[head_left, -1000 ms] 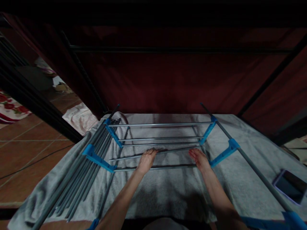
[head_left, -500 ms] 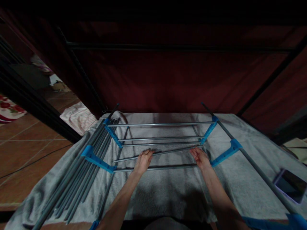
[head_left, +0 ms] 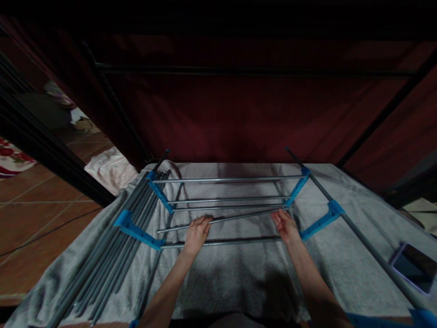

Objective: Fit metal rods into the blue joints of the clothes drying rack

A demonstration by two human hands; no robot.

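Observation:
A thin metal rod slants across the middle of a partly assembled rack, its left end lower and loose. My left hand is closed around it left of centre. Near its right end, the fingertips of my right hand pinch it, close to the far-right blue plastic bracket. Several crossbars, such as the back bar, span the blue brackets on both sides. At the near left a blue bracket and at the near right another blue bracket join the side poles.
Several loose metal tubes lie along the left side on the grey blanket. A phone rests at the right. Behind the rack hangs dark red fabric. A striped cloth lies on the tiled floor.
My left hand has slid slightly left and nearer to me, and the rod's left end has shifted a little left. My right hand stays at nearly the same spot.

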